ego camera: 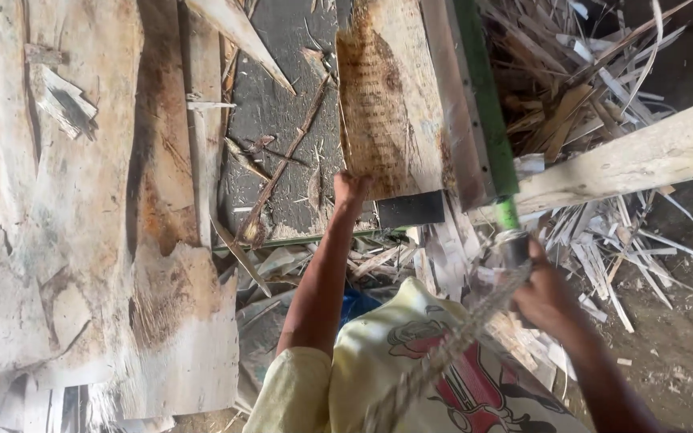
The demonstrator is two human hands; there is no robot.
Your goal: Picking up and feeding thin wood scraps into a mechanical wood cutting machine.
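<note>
Steadying the veneer sheet (387,104) at twelve o'clock, my left hand (352,189) pinches its edge while my right hand (543,297) clamps the green-handled cutter (497,152), which needs a square pull next.

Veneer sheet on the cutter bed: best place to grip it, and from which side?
Grip the near bottom-left corner of the veneer sheet, coming in from below, where the left hand already holds it. The sheet is thin and flat, that edge is free, and its right side runs along the green-handled blade arm that the right hand grips, so stay off that side.
</note>
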